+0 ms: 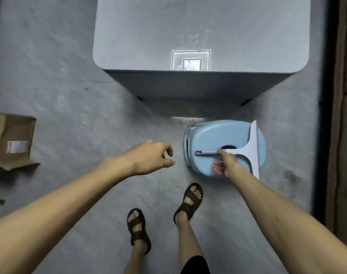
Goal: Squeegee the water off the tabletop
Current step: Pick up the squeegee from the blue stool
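A white squeegee (249,149) lies on a light blue stool (208,139) just in front of the grey table (141,36). The right hand (226,163) reaches onto the stool, fingertips touching the squeegee's handle. Left of the stool, the left hand (149,161) hovers empty, fingers loosely curled.

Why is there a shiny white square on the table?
In the head view, that is glare: an overhead light mirrored in the wet tabletop, ringed squares at the near edge; droplets sparkle above it; the table casts a shadow on the floor.
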A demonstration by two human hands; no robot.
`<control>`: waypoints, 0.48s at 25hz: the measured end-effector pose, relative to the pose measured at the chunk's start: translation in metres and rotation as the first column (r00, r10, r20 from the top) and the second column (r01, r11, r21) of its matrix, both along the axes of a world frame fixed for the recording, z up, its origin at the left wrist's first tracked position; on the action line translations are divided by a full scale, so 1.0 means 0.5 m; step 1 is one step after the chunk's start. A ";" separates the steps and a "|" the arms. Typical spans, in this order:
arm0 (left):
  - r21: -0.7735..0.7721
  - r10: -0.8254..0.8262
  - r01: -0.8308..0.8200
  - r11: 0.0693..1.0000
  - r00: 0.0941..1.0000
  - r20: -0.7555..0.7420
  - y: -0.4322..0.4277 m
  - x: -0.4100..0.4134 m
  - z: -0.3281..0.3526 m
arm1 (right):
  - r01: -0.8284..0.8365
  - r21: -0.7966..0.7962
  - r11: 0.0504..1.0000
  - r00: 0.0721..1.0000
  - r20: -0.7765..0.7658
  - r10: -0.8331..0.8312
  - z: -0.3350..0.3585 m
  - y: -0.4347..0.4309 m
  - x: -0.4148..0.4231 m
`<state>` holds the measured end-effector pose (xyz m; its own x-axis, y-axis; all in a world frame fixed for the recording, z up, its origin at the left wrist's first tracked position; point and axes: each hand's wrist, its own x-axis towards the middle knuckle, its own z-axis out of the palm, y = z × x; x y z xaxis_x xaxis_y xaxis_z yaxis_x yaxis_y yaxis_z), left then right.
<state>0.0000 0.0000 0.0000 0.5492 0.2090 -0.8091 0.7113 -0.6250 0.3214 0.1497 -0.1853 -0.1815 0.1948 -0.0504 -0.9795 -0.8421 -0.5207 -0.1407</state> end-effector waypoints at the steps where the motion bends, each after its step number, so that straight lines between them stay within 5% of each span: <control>1: -0.015 -0.011 0.010 1.000 0.999 -0.035 -0.008 -0.003 -0.022 | 0.074 0.001 0.997 0.997 0.010 -0.074 -0.036 0.002 0.001; 7: -0.024 -0.021 0.020 1.000 0.999 -0.041 -0.019 -0.002 -0.063 | 0.176 -0.008 0.984 0.984 0.043 -0.175 -0.101 0.003 0.026; 12: -0.019 -0.025 0.025 0.999 1.000 0.014 -0.006 0.045 0.009 | 0.261 0.119 0.958 0.958 0.095 -0.272 0.057 0.004 0.023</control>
